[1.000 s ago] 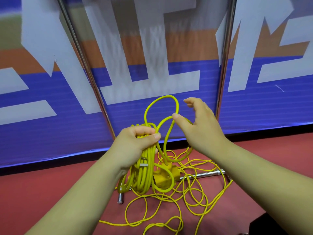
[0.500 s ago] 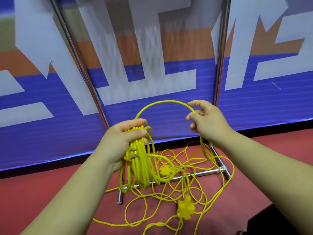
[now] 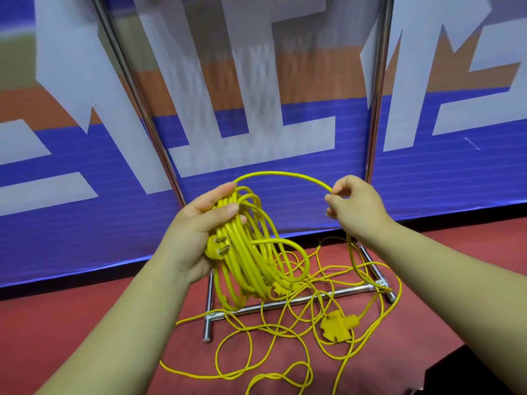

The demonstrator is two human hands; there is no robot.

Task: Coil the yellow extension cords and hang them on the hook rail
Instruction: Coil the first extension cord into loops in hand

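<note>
Coil (image 3: 245, 252) gripped by left hand (image 3: 199, 232), hanging downward. Cord (image 3: 285, 175) arched across to right hand (image 3: 353, 206), pinched there; slack (image 3: 285, 332) lies on floor below-right, nearer right hand.

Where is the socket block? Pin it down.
In the head view, the socket block lies on the red floor at lower right, just in front of the metal base bar, below the right hand.

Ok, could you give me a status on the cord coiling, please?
Left hand grips the coil. Right hand pinches the strand arching off it. Loose cord and socket block tangled over the stand base.
</note>
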